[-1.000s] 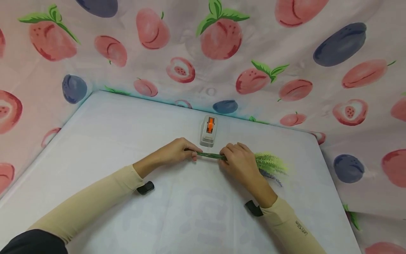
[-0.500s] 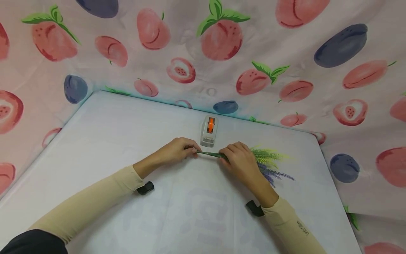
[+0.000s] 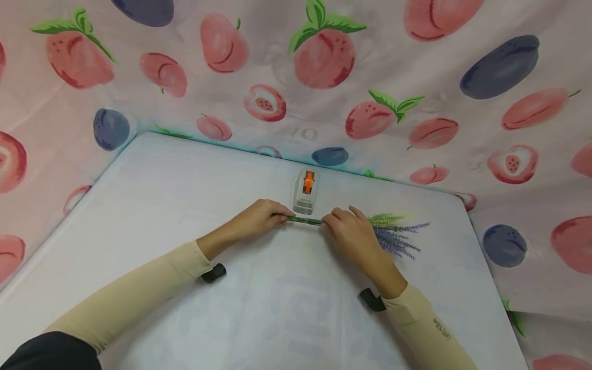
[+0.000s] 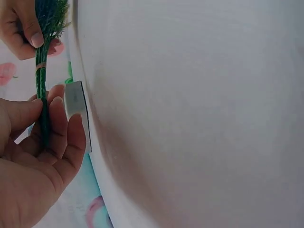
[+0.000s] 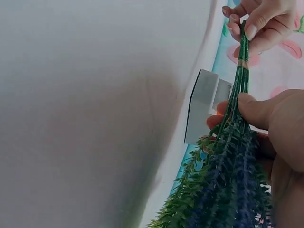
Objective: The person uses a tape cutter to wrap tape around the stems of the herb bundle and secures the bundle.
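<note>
A bunch of lavender-like flower sprigs (image 3: 398,240), purple and yellow-green, is stretched between my two hands above the table. My left hand (image 3: 260,218) pinches the ends of the green stems (image 3: 304,221) between thumb and fingers. Farther up, just below the flower heads, my right hand (image 3: 353,236) grips the stems with its thumb (image 5: 251,107) laid across them. A thin brownish band (image 5: 242,63) wraps the stems between the hands. The blossoms point right in the head view and partly hide behind the right hand.
Just beyond the stems, a grey tape dispenser (image 3: 303,203) with an orange wheel stands on the white-covered table (image 3: 185,180). A fruit-printed cloth (image 3: 268,61) rises along the table's back and sides.
The bunch has turned in the hands: mostly yellow-green heads showed earlier, while purple ones now lie in front. Both hands have stayed nearly in place.
</note>
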The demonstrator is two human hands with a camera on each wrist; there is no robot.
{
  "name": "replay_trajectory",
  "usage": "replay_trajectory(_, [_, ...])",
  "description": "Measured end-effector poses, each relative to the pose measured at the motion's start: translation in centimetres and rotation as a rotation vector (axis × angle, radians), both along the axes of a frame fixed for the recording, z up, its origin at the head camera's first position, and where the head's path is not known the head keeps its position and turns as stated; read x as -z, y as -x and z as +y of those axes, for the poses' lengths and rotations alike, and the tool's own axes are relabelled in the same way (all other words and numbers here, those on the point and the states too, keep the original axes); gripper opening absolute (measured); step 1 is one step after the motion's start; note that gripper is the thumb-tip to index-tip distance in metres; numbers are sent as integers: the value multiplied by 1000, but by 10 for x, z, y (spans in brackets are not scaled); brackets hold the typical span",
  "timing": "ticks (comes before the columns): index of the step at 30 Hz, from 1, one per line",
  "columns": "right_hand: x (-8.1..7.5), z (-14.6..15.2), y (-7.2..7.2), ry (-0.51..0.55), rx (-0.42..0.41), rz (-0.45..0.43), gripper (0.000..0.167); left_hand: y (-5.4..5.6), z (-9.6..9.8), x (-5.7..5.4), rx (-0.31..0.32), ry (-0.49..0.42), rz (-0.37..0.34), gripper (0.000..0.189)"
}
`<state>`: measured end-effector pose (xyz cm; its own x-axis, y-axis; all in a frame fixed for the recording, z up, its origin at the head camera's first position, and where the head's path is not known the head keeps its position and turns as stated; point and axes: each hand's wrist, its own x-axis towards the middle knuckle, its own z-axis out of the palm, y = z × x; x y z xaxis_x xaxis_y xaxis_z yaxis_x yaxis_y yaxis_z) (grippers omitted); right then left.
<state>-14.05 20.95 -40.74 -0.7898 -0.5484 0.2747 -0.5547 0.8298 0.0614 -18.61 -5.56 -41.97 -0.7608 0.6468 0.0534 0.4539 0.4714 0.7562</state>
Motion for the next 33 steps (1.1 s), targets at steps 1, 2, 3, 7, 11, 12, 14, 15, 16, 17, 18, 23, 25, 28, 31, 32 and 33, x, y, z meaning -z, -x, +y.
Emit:
replay_trajectory(1, [0, 0, 1, -2, 5, -5, 12, 0, 0, 0, 2, 11, 7, 25])
replay_trajectory(2, [-1, 0, 1, -5, 12, -12, 12, 0, 0, 1, 7, 23, 17, 25])
replay_trajectory(3, [-1, 0, 2, -8, 18, -18, 12, 0, 0, 1, 14, 37, 35, 26])
replay_trajectory(7, [-4, -2, 2, -14, 33, -42, 15, 0, 0, 4, 25, 80, 128, 28])
replay_trajectory(11, [-5, -4, 3, -21, 28, -35, 17, 0, 0, 6, 16, 84, 158, 28])
replay_trajectory(12, [-4, -4, 3, -23, 27, -30, 18, 0, -1, 6, 14, 82, 158, 28])
replay_trajectory(14, [-4, -5, 3, -28, 27, -19, 22, -1, -1, 7, 16, 72, 146, 28])
replay_trajectory(15, [-3, -5, 3, -27, 29, -16, 25, -1, -2, 7, 18, 66, 140, 27])
replay_trajectory(16, [-2, -6, 4, -27, 33, -12, 28, -1, -2, 6, 20, 60, 133, 27])
replay_trajectory(17, [-2, -6, 4, -25, 37, -10, 30, -1, -2, 6, 22, 54, 130, 27])
replay_trajectory(18, [-1, -6, 4, -21, 42, -12, 31, -1, -3, 6, 25, 48, 126, 27])
replay_trajectory(23, [1, -6, 3, -1, 49, -4, 27, -3, -3, 5, 26, 50, 106, 26])
replay_trajectory(25, [2, -5, 3, 2, 38, 9, 26, -3, -3, 5, 31, 59, 103, 26])
replay_trajectory(28, [3, -4, 2, 5, 23, 38, 24, -3, -3, 6, 35, 78, 114, 26])
replay_trajectory(31, [3, -4, 1, 9, 14, 66, 24, -3, -2, 7, 29, 90, 135, 25])
replay_trajectory(32, [3, -4, 1, 10, 12, 73, 23, -3, -2, 7, 24, 91, 139, 25])
replay_trajectory(33, [3, -4, 0, 11, 9, 77, 23, -3, -2, 6, 17, 94, 144, 25])
